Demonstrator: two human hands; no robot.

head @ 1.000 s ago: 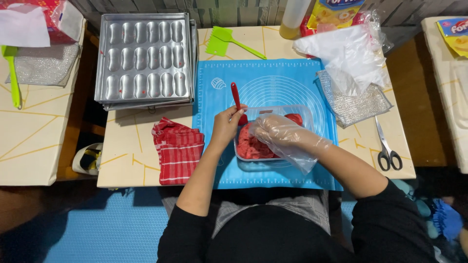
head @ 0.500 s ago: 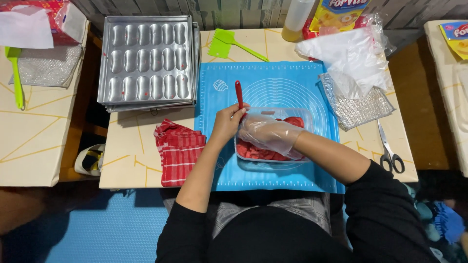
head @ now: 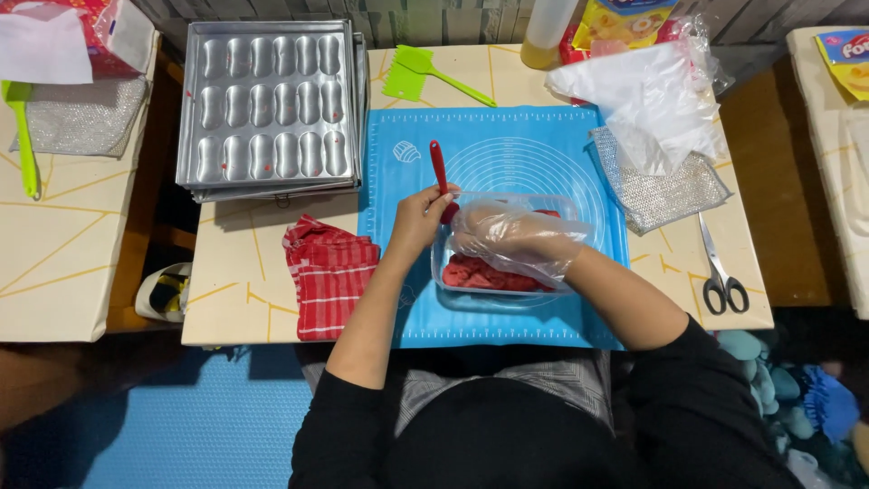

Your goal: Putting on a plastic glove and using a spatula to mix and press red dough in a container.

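Left hand point(head: 418, 217) clamped on red silicone spatula point(head: 441, 177), gloved right hand point(head: 516, 237) spread loosely over clear plastic tub point(head: 453, 288) of red dough point(head: 484, 274): scraping goes best from the near wall with the tub steadied.

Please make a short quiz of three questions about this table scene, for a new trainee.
1. True or false: the right hand wears a clear plastic glove.
2. What does the left hand hold? A) scissors B) red spatula C) green scraper
3. Fill in: the clear container with red dough stands on the blue ____.

Key
1. True.
2. B. The scissors lie at the right table edge; the green scraper lies beside the metal mould tray.
3. Mat.
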